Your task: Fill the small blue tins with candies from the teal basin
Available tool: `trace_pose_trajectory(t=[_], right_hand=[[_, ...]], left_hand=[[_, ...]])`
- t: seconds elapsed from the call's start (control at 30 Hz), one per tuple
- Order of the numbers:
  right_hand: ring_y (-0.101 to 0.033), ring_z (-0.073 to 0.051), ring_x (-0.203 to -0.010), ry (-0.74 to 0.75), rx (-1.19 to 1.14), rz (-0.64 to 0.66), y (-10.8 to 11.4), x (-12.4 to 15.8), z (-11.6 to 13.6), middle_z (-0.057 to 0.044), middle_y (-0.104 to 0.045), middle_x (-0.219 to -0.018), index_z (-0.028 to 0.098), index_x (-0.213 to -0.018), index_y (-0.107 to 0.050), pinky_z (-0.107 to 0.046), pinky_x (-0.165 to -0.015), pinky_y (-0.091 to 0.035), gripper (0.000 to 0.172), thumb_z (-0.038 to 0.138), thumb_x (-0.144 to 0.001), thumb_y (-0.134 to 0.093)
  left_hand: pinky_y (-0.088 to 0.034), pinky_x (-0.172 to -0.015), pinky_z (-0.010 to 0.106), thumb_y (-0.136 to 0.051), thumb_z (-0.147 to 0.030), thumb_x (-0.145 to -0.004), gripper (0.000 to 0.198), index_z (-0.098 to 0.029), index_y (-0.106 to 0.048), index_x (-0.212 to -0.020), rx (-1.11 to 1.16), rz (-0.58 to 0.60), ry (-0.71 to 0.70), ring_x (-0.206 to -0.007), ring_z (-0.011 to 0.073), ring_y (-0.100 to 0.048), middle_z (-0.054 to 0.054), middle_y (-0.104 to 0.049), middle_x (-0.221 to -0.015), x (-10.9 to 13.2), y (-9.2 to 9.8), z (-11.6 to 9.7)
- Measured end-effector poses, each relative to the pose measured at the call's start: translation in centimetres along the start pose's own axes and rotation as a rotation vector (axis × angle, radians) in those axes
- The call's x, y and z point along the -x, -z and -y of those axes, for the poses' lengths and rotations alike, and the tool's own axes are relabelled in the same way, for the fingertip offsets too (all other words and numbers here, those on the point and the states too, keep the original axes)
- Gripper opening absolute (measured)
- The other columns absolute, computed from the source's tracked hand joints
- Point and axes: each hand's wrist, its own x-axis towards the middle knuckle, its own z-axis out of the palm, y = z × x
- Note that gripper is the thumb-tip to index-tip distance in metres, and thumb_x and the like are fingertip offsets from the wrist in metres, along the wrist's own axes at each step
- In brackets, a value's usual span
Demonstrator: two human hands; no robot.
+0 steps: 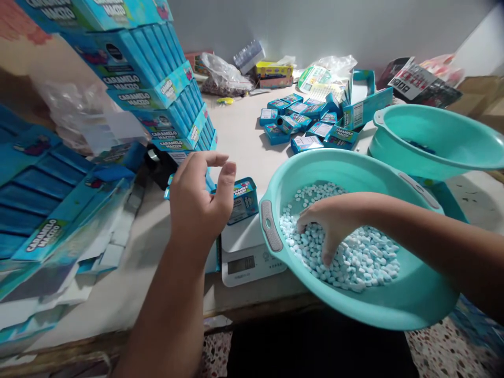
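My right hand [328,220] reaches into a teal basin [413,302], its fingers apart and touching the pale blue candies [370,257] in it. The fingertips are partly sunk among the candies. My left hand [202,194] hovers left of the basin with thumb and forefinger curved and apart, nothing between them. Just beyond it a small blue tin [244,202] stands on a white scale [252,262], which lies partly under the basin's left handle. The digits on the scale's display are too small to read surely.
Tall stacks of blue candy boxes [157,94] rise at the left, near an opened display box [43,199]. Small blue boxes [311,123] lie scattered at the back. Another teal basin [429,163] stands at the right. Plastic bags [224,73] lie by the wall.
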Motion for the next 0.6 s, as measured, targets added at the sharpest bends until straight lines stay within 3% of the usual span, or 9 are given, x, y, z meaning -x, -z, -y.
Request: trace_pose_trajectory(t=[0.13,0.23,0.6], right_hand=[[-0.064,-0.025,-0.082,-0.011,-0.089,-0.093,-0.28,-0.1,0.14,-0.005,-0.074,-0.1,0.026,-0.105,-0.079,-0.033,-0.068,-0.043,0.08,0.055,-0.033,-0.096],[-0.059,-0.019,-0.064,-0.053,-0.098,-0.119,-0.42,0.03,0.3,-0.003,-0.072,-0.083,0.025,-0.095,-0.081,-0.03,-0.056,-0.04,0.07,0.05,-0.032,-0.096],[-0.057,-0.017,-0.056,-0.066,-0.046,-0.038,-0.42,0.03,-0.34,0.001,-0.069,-0.067,0.027,-0.09,-0.081,-0.029,-0.051,-0.038,0.048,0.046,-0.047,-0.094]], left_hand=[[-0.048,-0.089,0.038,-0.054,-0.034,-0.097,0.017,-0.021,-0.066,-0.098,-0.004,0.0,-0.022,-0.097,0.0231,-0.063,0.008,-0.069,-0.097,0.12,-0.09,-0.19],[-0.046,-0.089,0.036,-0.058,-0.031,-0.095,0.012,-0.021,-0.065,-0.095,0.02,-0.006,-0.025,-0.092,0.0219,-0.063,0.005,-0.068,-0.092,0.24,-0.18,-0.39],[-0.046,-0.085,0.038,-0.055,-0.034,-0.095,0.013,-0.024,-0.064,-0.093,-0.016,0.069,-0.076,-0.092,0.0238,-0.061,0.006,-0.068,-0.092,0.6,-0.92,-0.36]])
